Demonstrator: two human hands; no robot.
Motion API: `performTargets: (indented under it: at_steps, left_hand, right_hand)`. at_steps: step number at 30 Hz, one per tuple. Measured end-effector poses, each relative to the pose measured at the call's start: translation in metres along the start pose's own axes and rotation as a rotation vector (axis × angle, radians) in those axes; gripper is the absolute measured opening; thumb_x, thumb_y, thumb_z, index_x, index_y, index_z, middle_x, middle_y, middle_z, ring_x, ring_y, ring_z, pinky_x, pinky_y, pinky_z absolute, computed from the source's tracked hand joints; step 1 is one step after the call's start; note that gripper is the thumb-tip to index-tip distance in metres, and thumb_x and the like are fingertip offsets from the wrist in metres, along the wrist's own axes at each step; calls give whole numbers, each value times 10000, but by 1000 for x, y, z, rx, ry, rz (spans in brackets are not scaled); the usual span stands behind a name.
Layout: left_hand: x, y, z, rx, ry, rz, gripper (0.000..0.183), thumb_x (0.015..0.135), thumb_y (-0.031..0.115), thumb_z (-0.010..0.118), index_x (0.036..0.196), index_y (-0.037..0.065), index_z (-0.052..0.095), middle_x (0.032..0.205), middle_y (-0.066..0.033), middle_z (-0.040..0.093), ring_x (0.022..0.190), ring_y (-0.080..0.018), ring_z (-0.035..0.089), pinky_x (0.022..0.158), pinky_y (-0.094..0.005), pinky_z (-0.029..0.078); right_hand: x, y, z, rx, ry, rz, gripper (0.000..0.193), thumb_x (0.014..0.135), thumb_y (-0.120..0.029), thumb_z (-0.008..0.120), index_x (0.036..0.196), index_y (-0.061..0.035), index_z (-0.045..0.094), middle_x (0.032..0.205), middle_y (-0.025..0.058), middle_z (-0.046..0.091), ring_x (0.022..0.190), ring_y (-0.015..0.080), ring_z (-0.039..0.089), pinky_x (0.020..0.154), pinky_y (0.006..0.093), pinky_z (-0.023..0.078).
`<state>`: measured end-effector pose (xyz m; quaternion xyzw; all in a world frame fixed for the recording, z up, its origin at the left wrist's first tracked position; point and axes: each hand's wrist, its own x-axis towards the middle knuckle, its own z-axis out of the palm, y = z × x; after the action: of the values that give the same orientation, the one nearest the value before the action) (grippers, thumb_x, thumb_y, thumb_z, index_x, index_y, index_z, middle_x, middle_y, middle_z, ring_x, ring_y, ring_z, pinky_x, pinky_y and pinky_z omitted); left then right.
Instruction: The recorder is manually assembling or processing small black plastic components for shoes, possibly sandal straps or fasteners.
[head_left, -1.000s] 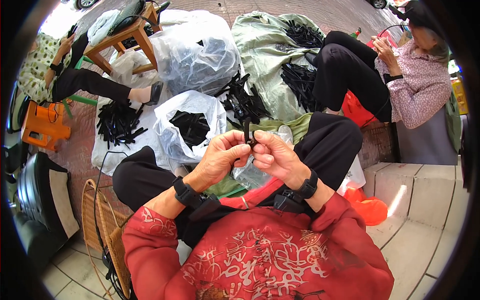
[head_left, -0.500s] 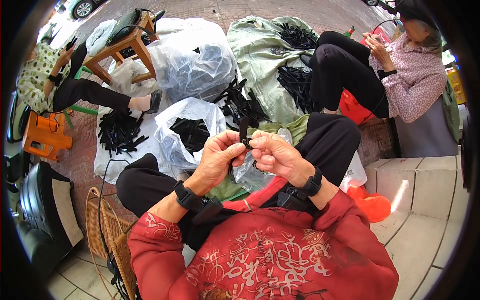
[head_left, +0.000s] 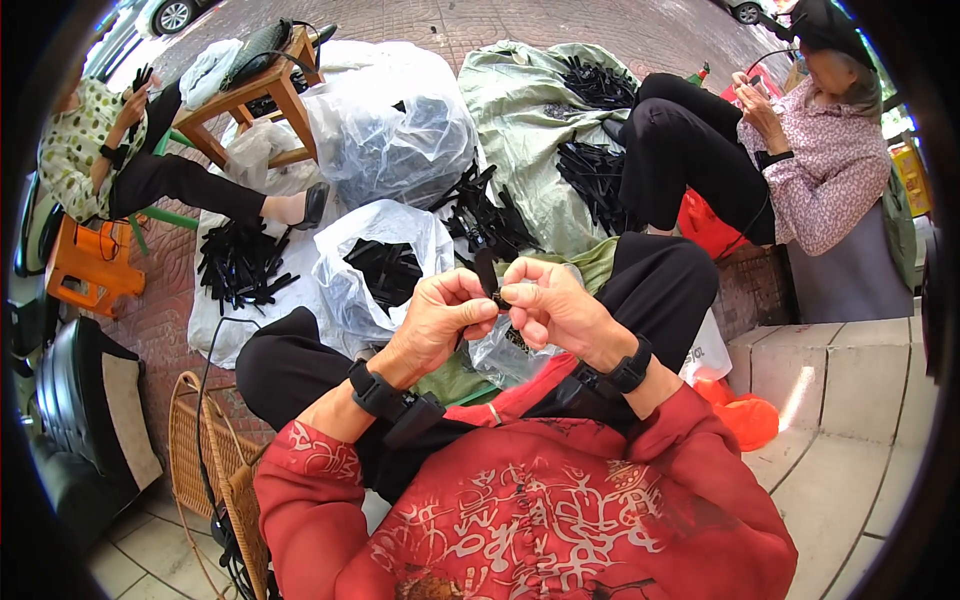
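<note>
Above my lap, a short black strap stands up between my two hands. The fingers of my left hand are closed on the strap, thumb and forefinger pinching it. My right hand pinches at the strap's lower end, where a small dark piece shows; its exact shape is hidden by the fingertips. Under my hands lies a clear plastic bag with small parts in it, too tiny to name. Just beyond, a white plastic bag stands gaping with many black straps inside.
Heaps of black straps lie left and ahead on sheets. A big clear bag and wooden stool stand beyond. Co-workers sit left and right. A wicker chair and tiled step flank me.
My hands stay close together, with only slight shifts of the fingers on the strap. The strap's upper end now leans a little more to the left. The whole view has shifted slightly.
</note>
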<state>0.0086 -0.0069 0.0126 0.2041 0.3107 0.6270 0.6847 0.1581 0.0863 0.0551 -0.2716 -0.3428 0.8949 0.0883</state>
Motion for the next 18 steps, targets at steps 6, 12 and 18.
performTargets:
  at_steps: [6,12,18]
  left_hand:
    - [1,-2,4,68,-1,2,130,740,27,623,786,36,502,657,-70,572,538,-105,545,442,-182,402]
    - [1,-1,4,61,-8,58,116,763,44,603,782,25,490,666,-79,579,542,-106,550,438,-184,402]
    - [0,2,5,75,14,59,93,761,55,609,773,14,526,655,-78,582,545,-101,551,445,-181,405]
  right_hand:
    - [0,6,-9,-377,-25,-302,200,780,-128,608,926,-9,539,708,15,559,560,54,489,493,178,403]
    - [6,10,-17,-282,-95,-343,196,772,-100,610,932,1,557,768,20,552,648,79,517,583,195,430]
    - [12,11,-21,-227,-182,-394,174,759,-58,615,911,7,559,806,25,540,665,88,524,609,211,443]
